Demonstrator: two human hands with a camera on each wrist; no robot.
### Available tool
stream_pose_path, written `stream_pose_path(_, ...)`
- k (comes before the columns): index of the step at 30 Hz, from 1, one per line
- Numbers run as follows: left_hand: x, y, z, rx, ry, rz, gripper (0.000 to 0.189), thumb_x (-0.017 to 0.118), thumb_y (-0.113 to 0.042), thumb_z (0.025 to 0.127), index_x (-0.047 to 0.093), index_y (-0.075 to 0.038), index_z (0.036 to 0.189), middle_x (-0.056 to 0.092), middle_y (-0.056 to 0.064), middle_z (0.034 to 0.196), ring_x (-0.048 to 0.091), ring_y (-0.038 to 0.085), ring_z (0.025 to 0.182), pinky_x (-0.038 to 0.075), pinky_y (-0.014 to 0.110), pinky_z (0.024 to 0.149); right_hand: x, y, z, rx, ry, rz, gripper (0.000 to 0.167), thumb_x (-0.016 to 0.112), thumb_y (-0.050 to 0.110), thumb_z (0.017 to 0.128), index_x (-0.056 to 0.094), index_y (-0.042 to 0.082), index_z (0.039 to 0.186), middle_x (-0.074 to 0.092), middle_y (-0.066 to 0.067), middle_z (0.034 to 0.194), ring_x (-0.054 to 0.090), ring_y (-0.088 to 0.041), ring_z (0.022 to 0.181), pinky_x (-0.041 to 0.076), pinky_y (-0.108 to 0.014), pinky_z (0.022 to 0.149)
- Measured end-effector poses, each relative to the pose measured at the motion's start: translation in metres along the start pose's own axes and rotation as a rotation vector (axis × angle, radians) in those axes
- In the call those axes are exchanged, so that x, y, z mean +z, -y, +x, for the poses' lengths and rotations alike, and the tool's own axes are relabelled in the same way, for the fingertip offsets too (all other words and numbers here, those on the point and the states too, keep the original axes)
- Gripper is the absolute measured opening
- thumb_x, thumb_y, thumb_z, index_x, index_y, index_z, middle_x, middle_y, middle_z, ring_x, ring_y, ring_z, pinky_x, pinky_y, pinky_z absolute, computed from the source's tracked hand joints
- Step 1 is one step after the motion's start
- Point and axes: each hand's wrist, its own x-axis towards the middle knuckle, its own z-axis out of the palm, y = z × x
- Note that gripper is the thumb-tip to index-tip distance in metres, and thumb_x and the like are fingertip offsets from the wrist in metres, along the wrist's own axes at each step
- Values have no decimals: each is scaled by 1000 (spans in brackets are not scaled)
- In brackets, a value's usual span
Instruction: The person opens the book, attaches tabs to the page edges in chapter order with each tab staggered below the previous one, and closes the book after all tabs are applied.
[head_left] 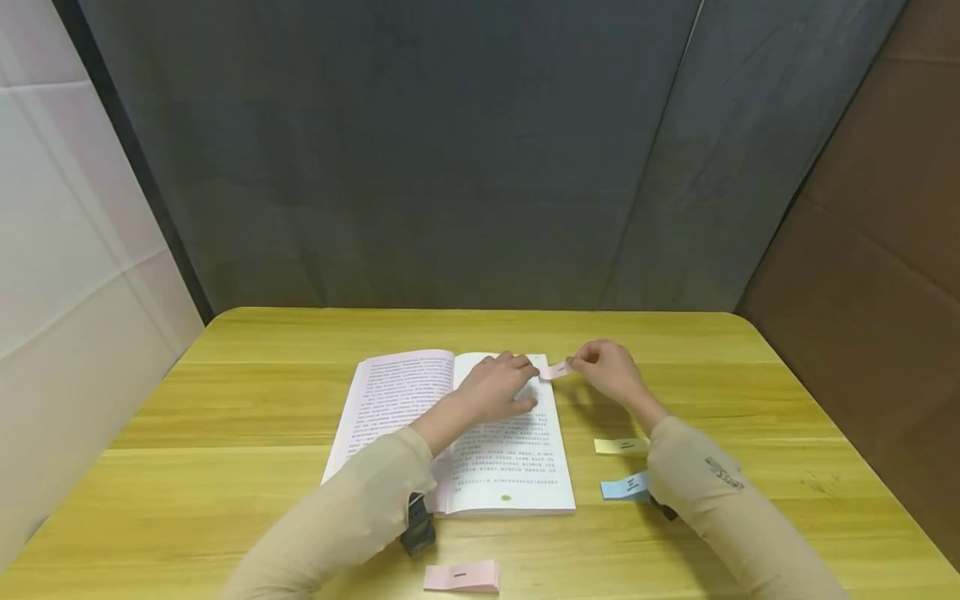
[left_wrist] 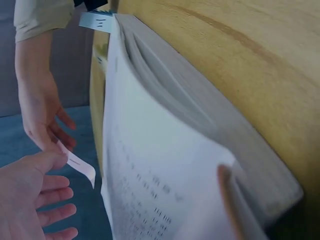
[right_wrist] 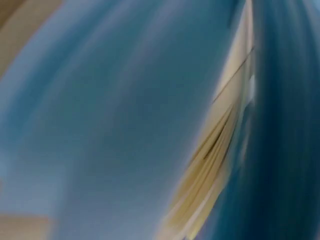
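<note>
An open book (head_left: 510, 467) lies on the table with printed text on both pages. Over the upper part of its right page is my left hand (head_left: 495, 387), fingers extended and slightly spread. My right hand (head_left: 609, 368) is just beyond the book's right edge. Between thumb and forefinger it pinches a pale pink paper slip (head_left: 556, 370) with a short dark mark. The slip's left end meets the page edge near the top corner. In the left wrist view the slip (left_wrist: 80, 164) bends at its free end, and the left thumb (left_wrist: 47, 160) overlaps the right fingertips.
Right of the book lie a yellow slip pad (head_left: 618, 447) and a blue slip pad (head_left: 624, 487), partly under the right sleeve. A pink slip pad (head_left: 459, 576) is at the table's front. The right wrist view is mostly blurred blue and yellow paper.
</note>
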Motion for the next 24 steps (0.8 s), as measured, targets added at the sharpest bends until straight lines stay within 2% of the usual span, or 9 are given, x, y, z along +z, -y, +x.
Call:
stream_pose_path(4,5,-2,5,-16,41,22,47,56,-39,83,53,-11,121,51,3,119,46,22,107,41,37,84,2,-2,0,15,9,1,18,60,26,81,64,10,78,60,-3,83,49,-21,73,39,-32,61)
stream_pose_path(11,14,-6,11,-36,70,35,49,57,-38,82,51,-11,122,50,2,121,45,21,109,39,38,86,2,-5,0,14,30,-2,17,60,25,81,63,9,77,59,-3,82,49,-20,72,40,-32,60)
stream_pose_path(18,27,-9,20,-57,138,65,46,50,-34,87,46,-13,128,44,0,129,38,20,116,32,40,93,4,-7,1,15,37,-27,20,59,26,82,63,8,75,59,-2,79,48,-19,71,39,-31,61)
stream_pose_path(24,34,-11,21,-86,173,80,41,44,-28,90,45,-15,129,42,-2,131,35,19,120,27,41,97,7,-10,1,17,45,-28,22,59,27,82,62,6,74,57,-2,73,46,-18,64,38,-30,55)
